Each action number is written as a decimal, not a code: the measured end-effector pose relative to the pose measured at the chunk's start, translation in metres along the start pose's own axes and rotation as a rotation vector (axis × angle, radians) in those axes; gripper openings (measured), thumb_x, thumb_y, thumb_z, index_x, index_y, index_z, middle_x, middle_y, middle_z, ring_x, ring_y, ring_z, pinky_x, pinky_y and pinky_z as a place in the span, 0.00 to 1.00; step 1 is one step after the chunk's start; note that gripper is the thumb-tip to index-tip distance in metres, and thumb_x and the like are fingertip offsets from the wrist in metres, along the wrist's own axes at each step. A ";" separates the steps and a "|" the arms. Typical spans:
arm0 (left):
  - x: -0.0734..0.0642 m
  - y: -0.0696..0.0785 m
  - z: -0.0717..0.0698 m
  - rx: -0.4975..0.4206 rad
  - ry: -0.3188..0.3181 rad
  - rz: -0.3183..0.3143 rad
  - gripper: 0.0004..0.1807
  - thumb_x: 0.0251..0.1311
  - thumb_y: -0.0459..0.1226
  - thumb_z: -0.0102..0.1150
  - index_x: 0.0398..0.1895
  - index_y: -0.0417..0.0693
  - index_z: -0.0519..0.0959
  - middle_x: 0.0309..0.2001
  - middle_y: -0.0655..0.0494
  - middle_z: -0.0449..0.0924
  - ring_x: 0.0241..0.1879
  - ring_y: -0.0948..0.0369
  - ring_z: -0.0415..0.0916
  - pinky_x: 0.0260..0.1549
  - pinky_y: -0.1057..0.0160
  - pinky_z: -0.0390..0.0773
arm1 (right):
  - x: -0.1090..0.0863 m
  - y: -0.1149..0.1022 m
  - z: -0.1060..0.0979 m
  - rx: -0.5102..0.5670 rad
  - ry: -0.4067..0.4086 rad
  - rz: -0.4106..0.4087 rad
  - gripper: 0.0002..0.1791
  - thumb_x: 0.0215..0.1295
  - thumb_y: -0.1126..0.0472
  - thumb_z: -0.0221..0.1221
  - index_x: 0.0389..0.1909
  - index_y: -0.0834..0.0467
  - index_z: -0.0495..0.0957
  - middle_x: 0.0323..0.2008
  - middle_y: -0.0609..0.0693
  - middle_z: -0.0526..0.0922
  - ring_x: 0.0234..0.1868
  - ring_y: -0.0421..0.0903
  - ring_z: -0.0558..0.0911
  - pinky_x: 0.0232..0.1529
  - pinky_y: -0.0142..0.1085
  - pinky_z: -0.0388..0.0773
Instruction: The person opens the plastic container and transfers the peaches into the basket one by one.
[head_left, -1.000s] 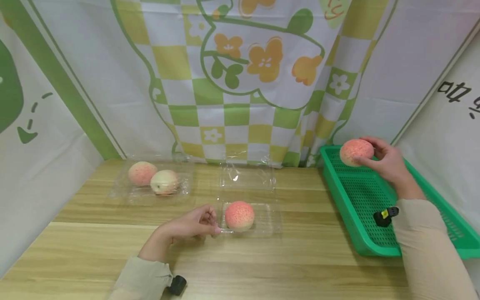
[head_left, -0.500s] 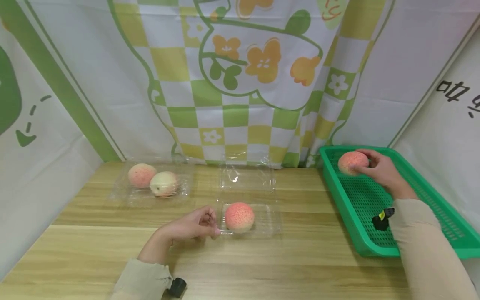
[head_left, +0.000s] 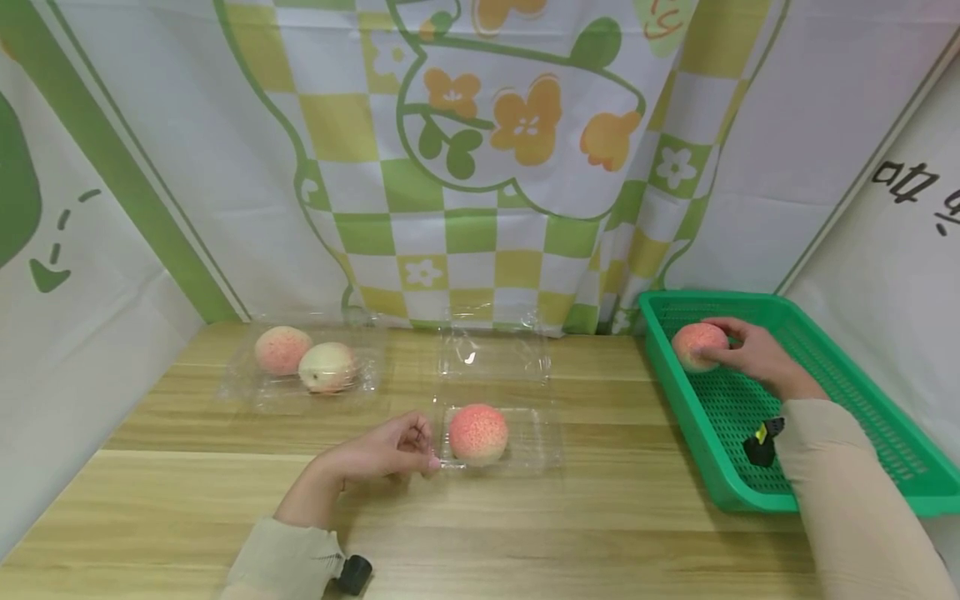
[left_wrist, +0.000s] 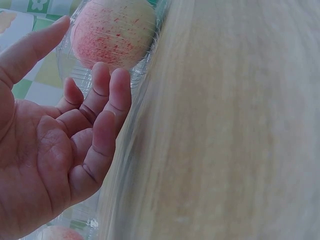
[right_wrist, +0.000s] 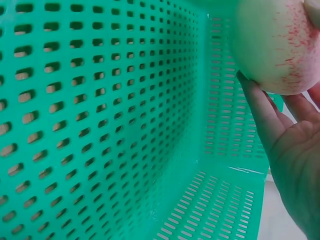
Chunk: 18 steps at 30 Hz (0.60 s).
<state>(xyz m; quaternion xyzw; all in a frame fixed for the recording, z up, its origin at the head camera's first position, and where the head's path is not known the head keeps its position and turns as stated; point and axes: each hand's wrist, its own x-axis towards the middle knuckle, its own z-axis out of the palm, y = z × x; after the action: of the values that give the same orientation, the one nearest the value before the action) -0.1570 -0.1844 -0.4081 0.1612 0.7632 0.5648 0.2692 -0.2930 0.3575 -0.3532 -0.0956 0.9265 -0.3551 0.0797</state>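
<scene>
My right hand [head_left: 765, 360] grips a pink-and-cream peach [head_left: 697, 347] over the far left part of the green basket [head_left: 693, 429]. In the right wrist view the fingers lie round the pale side of this peach [right_wrist: 275, 47], with the perforated basket floor apart from it. A clear plastic clamshell box [head_left: 534, 437] stands with its lid raised at the middle of the table, one peach [head_left: 477, 434] in its left half. Beside that box's left edge rests my left hand [head_left: 382, 450], fingers loosely bent. The left wrist view shows its thumb apart from the fingers, nothing held; contact with the box is unclear.
At the back left, another clear plastic box [head_left: 266, 390] holds two peaches [head_left: 327, 367]. A patterned curtain [head_left: 480, 167] hangs behind the wooden table [head_left: 525, 533]. The basket's raised rim [head_left: 750, 503] borders the right side.
My right hand has lowered the peach and brought it slightly nearer and leftward, from above the basket's far rim down toward its inside. The left hand and the clamshell box stay put.
</scene>
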 end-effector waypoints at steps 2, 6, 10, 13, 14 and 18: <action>0.000 0.000 0.000 0.001 0.003 0.003 0.18 0.62 0.37 0.65 0.43 0.41 0.64 0.37 0.51 0.77 0.34 0.59 0.72 0.26 0.69 0.68 | 0.000 0.001 0.001 -0.004 -0.010 0.003 0.38 0.72 0.50 0.57 0.74 0.65 0.56 0.68 0.71 0.64 0.56 0.51 0.76 0.45 0.36 0.79; 0.000 -0.001 0.000 0.004 0.004 0.010 0.18 0.62 0.36 0.64 0.43 0.41 0.64 0.37 0.51 0.78 0.34 0.58 0.72 0.26 0.69 0.68 | 0.001 0.003 0.001 0.009 -0.046 0.008 0.39 0.73 0.50 0.57 0.74 0.67 0.53 0.69 0.73 0.62 0.60 0.60 0.74 0.47 0.39 0.79; 0.001 -0.001 0.000 0.010 0.007 0.006 0.18 0.62 0.36 0.64 0.43 0.41 0.64 0.37 0.51 0.77 0.33 0.59 0.71 0.26 0.69 0.68 | 0.000 0.004 0.003 0.045 -0.088 0.027 0.41 0.74 0.50 0.55 0.75 0.68 0.50 0.71 0.75 0.56 0.66 0.69 0.67 0.50 0.41 0.80; 0.000 -0.001 0.000 0.007 0.007 0.010 0.18 0.62 0.36 0.64 0.43 0.41 0.64 0.37 0.51 0.77 0.32 0.59 0.70 0.25 0.69 0.68 | -0.002 0.005 0.004 0.068 -0.106 0.039 0.41 0.74 0.51 0.55 0.75 0.69 0.49 0.71 0.76 0.54 0.67 0.69 0.66 0.52 0.42 0.80; 0.000 -0.001 0.000 0.005 0.006 0.014 0.18 0.62 0.36 0.64 0.43 0.41 0.64 0.37 0.51 0.78 0.32 0.59 0.71 0.25 0.69 0.68 | -0.003 0.005 0.005 0.070 -0.110 0.040 0.41 0.74 0.51 0.56 0.75 0.69 0.49 0.71 0.76 0.54 0.67 0.69 0.66 0.52 0.42 0.80; 0.001 -0.002 -0.001 0.003 0.003 0.013 0.18 0.62 0.36 0.64 0.42 0.40 0.64 0.37 0.51 0.78 0.33 0.59 0.71 0.25 0.69 0.68 | -0.003 0.008 0.007 0.054 -0.124 0.033 0.41 0.73 0.51 0.57 0.74 0.70 0.51 0.71 0.76 0.56 0.65 0.66 0.69 0.52 0.42 0.80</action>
<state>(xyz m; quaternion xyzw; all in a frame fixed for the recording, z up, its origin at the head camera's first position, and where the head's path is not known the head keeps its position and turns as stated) -0.1578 -0.1851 -0.4098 0.1658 0.7633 0.5658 0.2640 -0.2892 0.3598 -0.3632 -0.0998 0.9112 -0.3721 0.1456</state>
